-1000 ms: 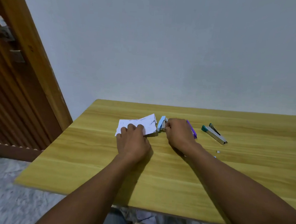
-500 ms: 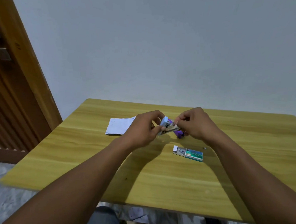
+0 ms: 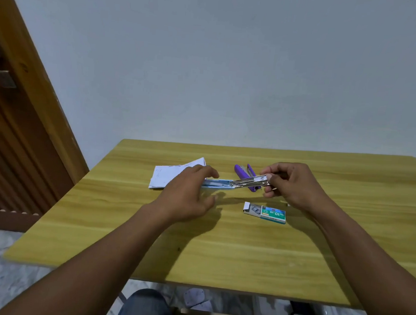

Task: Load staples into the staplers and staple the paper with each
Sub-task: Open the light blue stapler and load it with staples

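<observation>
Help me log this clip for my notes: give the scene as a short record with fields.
blue stapler: opened out flat, held just above the table
right hand: pinches its metal end
left hand: at its blue end, grip unclear
purple stapler: lying on the table behind the blue one
staple box: open, on the table below the right hand
paper: loose stack, partly behind the left hand
</observation>
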`<state>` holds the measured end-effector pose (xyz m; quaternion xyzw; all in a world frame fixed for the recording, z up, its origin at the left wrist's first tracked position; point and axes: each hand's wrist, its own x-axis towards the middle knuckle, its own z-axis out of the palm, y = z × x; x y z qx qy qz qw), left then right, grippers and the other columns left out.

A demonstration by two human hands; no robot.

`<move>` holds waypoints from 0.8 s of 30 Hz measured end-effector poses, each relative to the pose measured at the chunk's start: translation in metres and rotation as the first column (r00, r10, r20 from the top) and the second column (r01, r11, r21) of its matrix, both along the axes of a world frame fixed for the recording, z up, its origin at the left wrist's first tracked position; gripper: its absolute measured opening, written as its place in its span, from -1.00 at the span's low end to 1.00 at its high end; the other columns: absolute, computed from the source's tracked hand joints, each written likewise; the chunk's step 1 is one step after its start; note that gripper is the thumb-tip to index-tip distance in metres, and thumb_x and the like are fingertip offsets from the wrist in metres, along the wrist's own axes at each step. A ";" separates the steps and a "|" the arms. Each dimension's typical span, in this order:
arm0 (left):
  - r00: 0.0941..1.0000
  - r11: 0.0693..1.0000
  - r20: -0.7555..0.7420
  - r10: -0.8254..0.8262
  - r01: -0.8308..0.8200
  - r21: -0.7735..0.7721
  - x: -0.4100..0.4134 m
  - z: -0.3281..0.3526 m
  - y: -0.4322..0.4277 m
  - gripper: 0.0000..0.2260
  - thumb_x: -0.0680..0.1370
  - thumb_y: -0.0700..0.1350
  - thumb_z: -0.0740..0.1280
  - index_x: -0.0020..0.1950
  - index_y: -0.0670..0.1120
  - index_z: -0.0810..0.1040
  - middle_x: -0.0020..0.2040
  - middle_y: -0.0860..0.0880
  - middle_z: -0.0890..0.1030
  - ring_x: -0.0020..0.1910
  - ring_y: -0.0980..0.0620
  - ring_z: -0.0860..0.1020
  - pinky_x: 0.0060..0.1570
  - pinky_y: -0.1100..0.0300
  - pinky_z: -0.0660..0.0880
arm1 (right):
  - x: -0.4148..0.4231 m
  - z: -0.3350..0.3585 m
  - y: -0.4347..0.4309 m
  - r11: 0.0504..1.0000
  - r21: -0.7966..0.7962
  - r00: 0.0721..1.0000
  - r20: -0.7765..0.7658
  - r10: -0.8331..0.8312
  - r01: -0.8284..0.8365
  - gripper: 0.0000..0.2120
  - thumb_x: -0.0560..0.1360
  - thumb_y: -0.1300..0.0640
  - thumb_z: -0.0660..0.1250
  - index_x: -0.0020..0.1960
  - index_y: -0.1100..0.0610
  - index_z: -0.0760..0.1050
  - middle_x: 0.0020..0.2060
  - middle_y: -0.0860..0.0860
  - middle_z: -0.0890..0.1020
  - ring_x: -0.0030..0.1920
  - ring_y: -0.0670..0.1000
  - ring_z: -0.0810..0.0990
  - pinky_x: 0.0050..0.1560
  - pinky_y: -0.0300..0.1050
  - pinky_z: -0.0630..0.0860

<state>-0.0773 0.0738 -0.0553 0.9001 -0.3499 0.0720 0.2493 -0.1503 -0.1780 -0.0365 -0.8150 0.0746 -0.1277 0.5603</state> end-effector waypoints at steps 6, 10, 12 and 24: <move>0.910 0.841 0.415 0.002 -0.226 0.492 -0.010 0.009 -0.016 -0.67 0.66 0.10 0.12 0.26 0.02 0.58 0.32 0.01 0.53 0.28 -0.13 0.46 0.33 -0.10 0.20 | -0.001 0.001 0.007 0.999 -0.001 0.999 -0.006 0.036 -0.036 -0.87 0.58 0.37 0.30 -0.04 0.25 0.62 -0.25 0.17 0.64 -0.42 -0.09 0.64 -0.33 -0.25 0.61; 0.961 0.932 0.246 -0.126 0.030 0.361 -0.016 0.011 -0.023 -0.54 0.61 -0.15 0.19 0.50 0.10 0.26 0.27 0.02 0.52 0.10 -0.14 0.55 -0.03 0.05 0.44 | -0.002 0.001 0.015 0.996 0.053 0.998 0.009 0.068 -0.068 -0.88 0.58 0.37 0.30 0.01 0.31 0.62 -0.25 0.22 0.64 -0.41 -0.07 0.64 -0.33 -0.24 0.61; 0.965 0.966 0.190 -0.178 0.135 0.220 -0.022 0.012 -0.023 -0.55 0.64 -0.13 0.19 0.46 0.20 0.16 0.21 0.04 0.53 -0.06 -0.18 0.57 -0.19 -0.04 0.54 | -0.003 0.000 0.017 0.993 0.080 0.996 0.016 0.090 -0.091 -0.87 0.57 0.36 0.31 -0.01 0.27 0.63 -0.27 0.23 0.63 -0.40 -0.05 0.64 -0.31 -0.21 0.62; 0.967 0.968 0.088 -0.241 0.246 -0.051 -0.020 -0.007 -0.018 -0.73 0.63 -0.16 0.26 0.25 0.17 0.39 -0.11 0.02 0.55 -0.21 -0.08 0.47 -0.21 -0.10 0.51 | -0.004 -0.009 0.023 0.990 0.130 0.998 -0.003 0.063 -0.062 -0.88 0.57 0.34 0.32 0.05 0.33 0.62 -0.34 0.26 0.63 -0.43 0.04 0.63 -0.32 -0.19 0.62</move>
